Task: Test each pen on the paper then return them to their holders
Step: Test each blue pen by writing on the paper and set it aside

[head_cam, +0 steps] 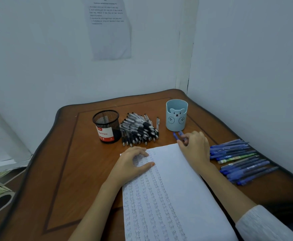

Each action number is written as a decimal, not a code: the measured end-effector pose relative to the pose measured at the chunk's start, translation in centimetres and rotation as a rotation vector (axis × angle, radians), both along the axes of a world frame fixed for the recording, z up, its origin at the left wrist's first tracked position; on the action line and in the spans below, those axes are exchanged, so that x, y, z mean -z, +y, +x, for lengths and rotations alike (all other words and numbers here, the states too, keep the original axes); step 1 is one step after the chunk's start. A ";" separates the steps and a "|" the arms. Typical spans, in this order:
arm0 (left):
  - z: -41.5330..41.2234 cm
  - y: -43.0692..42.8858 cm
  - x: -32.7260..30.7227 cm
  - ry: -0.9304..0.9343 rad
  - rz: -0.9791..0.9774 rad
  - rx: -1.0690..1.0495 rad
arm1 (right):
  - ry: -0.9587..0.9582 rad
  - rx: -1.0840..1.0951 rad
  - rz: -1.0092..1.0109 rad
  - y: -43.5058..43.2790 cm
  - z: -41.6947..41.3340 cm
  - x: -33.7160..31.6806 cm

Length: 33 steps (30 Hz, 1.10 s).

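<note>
One slim blue pen (175,135) pinched in right hand (196,146); left hand (132,163) rests loose-fingered on scribbled paper (175,192).

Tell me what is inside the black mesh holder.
No pens stand in the black mesh holder; its rim and upper mesh show only empty space. Its label hides the lower part, so the bottom is unseen.

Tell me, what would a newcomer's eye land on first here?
The paper in the middle, filled with columns of the handwritten word "test", with the left hand resting on it. Then the heap of black pens between a mesh holder and a blue bear cup, and the right hand holding a blue pen beside that cup.
</note>
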State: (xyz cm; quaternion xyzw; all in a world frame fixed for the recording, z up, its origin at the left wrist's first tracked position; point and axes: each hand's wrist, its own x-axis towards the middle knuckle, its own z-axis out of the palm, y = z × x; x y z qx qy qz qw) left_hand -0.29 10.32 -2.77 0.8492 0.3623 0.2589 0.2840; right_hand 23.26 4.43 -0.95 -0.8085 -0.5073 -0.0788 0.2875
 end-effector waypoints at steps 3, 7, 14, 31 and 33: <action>0.1 -0.1 -0.2 0.010 0.009 -0.006 | 0.133 -0.076 0.043 -0.8 0.4 -0.8; 0.1 -0.5 -0.4 0.021 0.025 -0.002 | 0.266 -0.148 0.001 -2.8 1.9 -2.1; 0.4 -1.4 -0.7 0.107 0.091 -0.008 | 0.311 -0.267 -0.006 -7.2 5.6 -3.7; 0.5 -2.2 -1.1 0.150 0.087 -0.009 | 0.113 -0.342 -0.181 -8.4 5.1 -3.1; 0.4 -2.1 -1.0 0.144 0.085 -0.014 | 0.203 -0.367 -0.087 -7.9 4.1 -3.5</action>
